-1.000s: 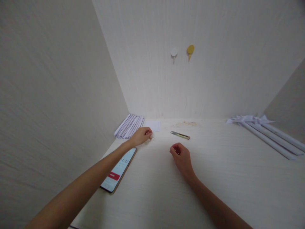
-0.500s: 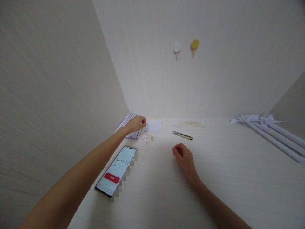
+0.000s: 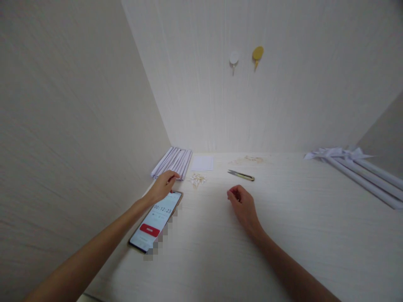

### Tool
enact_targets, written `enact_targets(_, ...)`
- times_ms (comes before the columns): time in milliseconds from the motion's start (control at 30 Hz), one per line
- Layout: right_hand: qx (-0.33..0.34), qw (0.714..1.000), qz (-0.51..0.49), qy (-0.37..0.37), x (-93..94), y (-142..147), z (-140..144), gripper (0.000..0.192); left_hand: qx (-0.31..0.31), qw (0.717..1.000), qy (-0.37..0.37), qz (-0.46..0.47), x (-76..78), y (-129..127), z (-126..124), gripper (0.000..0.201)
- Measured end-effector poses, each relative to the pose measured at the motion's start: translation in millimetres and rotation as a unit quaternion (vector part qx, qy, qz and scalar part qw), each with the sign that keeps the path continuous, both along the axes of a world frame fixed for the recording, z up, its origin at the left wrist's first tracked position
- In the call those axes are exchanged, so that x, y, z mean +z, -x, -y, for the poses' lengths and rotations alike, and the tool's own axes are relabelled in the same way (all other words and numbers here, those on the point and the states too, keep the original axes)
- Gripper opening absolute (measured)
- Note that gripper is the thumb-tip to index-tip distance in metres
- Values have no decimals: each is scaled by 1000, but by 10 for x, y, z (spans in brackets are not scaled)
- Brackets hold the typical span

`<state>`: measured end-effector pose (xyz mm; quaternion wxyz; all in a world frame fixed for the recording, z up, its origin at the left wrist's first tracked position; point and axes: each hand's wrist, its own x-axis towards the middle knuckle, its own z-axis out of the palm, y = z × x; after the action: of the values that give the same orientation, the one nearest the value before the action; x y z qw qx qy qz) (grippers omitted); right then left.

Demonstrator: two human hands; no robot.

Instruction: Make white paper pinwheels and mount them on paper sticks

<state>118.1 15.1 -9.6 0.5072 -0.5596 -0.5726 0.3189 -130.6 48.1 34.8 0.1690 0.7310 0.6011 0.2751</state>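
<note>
Head view: the phone (image 3: 156,221) reads 00:12:23 beneath the loosely open left hand (image 3: 163,186); the right hand (image 3: 242,205) rests curled, empty.

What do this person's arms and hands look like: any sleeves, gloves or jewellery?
Both forearms are bare as far as the picture shows, with no sleeve in view. The left hand and the right hand wear no gloves, and no watch, bracelet or ring is visible. Finer detail, such as the nails, is too small to tell.

White paper strips (image 3: 172,162), red-buttoned phone (image 3: 156,221), yellow hook (image 3: 257,53), white hook (image 3: 234,58), pale wood-grain table (image 3: 283,235).
</note>
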Motion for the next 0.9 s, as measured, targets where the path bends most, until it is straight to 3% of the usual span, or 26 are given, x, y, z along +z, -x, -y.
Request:
enact_targets(133, 4, 1000, -1, -2, -2, -3, -3, 12, 22, 999, 10, 24, -32, 134, 75, 25)
enact_targets(367, 3, 1000, 10, -5, -10, 1, -3, 12, 64, 997, 30, 39, -53, 152, 108, 27)
enact_targets(667, 7, 1000, 9, -6, -6, -4, -14, 12, 73, 996, 31, 35, -68, 168, 136, 25)
enact_targets(900, 13, 1000, 11, -4, -20, -6, -13, 12, 66, 995, 25, 64, -13, 132, 14, 21)
